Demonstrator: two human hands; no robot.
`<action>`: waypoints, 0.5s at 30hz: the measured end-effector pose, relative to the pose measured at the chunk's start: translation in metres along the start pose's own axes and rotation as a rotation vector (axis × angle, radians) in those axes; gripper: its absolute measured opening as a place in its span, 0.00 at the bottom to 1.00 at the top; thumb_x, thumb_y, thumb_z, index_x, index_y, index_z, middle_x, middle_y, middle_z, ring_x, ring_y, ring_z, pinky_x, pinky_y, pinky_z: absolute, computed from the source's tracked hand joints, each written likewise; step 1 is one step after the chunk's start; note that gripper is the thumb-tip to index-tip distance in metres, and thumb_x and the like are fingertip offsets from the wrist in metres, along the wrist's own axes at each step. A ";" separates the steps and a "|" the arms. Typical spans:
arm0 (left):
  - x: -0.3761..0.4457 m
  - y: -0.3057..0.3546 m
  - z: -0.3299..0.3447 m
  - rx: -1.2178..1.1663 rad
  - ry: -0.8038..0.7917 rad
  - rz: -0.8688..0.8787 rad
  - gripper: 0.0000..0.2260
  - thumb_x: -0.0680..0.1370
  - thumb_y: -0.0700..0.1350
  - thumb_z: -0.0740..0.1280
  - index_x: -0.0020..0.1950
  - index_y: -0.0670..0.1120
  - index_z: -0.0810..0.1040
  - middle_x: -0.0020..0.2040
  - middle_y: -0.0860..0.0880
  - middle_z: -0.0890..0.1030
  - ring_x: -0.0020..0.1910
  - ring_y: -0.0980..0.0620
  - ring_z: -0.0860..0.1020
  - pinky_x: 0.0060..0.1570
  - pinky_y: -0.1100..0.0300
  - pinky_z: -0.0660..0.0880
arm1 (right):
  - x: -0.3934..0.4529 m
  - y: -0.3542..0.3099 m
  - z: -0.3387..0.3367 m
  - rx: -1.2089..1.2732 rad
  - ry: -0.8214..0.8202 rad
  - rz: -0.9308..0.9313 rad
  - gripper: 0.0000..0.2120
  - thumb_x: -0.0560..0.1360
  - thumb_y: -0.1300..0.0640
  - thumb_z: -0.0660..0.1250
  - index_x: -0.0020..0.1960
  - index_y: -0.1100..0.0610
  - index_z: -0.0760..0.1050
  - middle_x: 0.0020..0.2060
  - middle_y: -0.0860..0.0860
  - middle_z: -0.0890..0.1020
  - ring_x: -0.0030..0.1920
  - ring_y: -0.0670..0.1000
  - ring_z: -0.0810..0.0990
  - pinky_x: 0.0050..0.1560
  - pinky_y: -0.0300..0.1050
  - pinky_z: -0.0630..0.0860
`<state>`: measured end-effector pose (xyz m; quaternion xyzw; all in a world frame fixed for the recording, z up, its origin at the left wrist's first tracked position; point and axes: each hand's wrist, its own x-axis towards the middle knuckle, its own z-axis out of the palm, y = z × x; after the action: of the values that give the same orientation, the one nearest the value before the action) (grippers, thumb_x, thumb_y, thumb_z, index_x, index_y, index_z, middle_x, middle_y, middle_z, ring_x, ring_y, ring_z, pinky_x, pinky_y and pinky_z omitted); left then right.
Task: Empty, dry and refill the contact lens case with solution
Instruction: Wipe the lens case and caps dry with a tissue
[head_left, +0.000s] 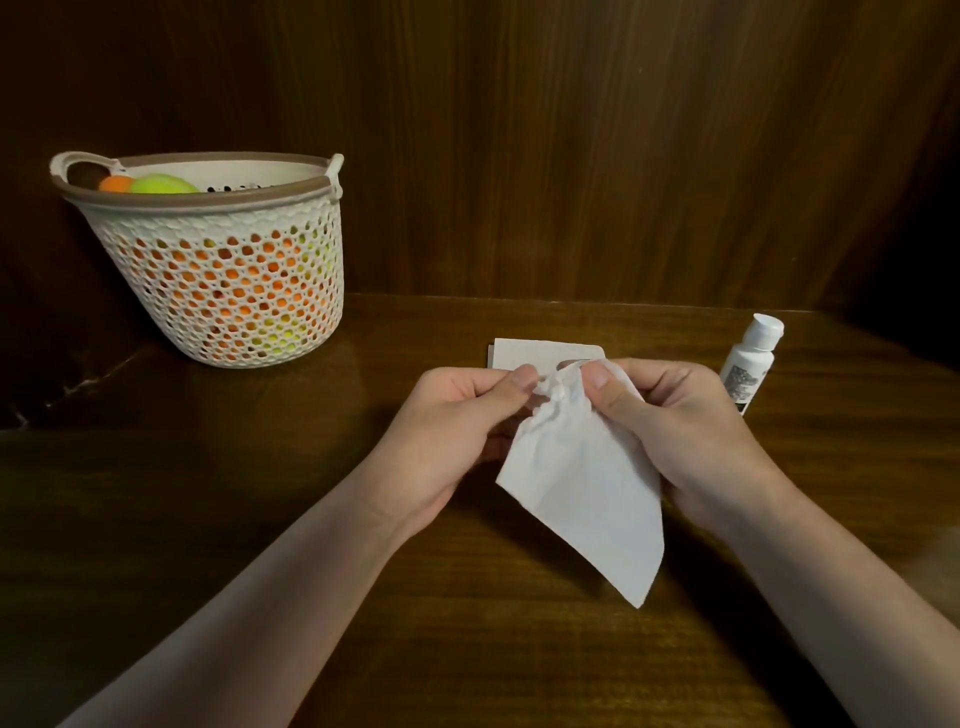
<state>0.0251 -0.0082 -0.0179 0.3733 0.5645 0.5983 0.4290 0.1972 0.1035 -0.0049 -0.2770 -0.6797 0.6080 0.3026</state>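
Note:
Both hands meet above the middle of the wooden table, curled around a white tissue (587, 478) whose loose end hangs down toward me. My left hand (457, 415) pinches the bunched top of the tissue with its thumb. From the other side my right hand (670, 415) presses its thumb into the same bunch. The contact lens case is hidden inside the tissue and the fingers. A white solution bottle (748, 364) with a white cap stands just right of my right hand.
A flat white pack (540, 353) lies on the table just behind the hands. A white mesh basket (218, 260) with orange and yellow-green balls stands at the back left. A wooden wall closes off the back of the table.

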 end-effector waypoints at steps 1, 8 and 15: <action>0.001 0.000 0.000 0.001 0.019 -0.003 0.14 0.86 0.51 0.67 0.54 0.47 0.90 0.54 0.46 0.90 0.57 0.45 0.88 0.48 0.56 0.83 | 0.000 0.000 0.000 -0.007 0.000 0.002 0.10 0.80 0.45 0.71 0.54 0.45 0.90 0.50 0.50 0.91 0.50 0.54 0.91 0.42 0.48 0.86; 0.003 0.001 0.001 0.029 -0.011 -0.007 0.11 0.86 0.48 0.67 0.65 0.55 0.86 0.59 0.54 0.88 0.61 0.52 0.86 0.56 0.54 0.84 | 0.001 0.002 0.000 -0.042 0.013 -0.043 0.09 0.79 0.45 0.72 0.54 0.43 0.90 0.50 0.49 0.91 0.48 0.53 0.91 0.41 0.44 0.85; 0.005 0.000 0.000 -0.018 -0.019 -0.022 0.13 0.84 0.46 0.71 0.67 0.58 0.83 0.64 0.53 0.86 0.64 0.52 0.85 0.62 0.48 0.84 | 0.005 0.000 -0.007 -0.046 0.111 -0.051 0.10 0.85 0.50 0.68 0.52 0.40 0.87 0.47 0.45 0.90 0.45 0.48 0.90 0.36 0.38 0.83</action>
<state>0.0228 -0.0033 -0.0180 0.3687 0.5591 0.5952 0.4441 0.1992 0.1117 -0.0042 -0.2998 -0.6825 0.5680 0.3490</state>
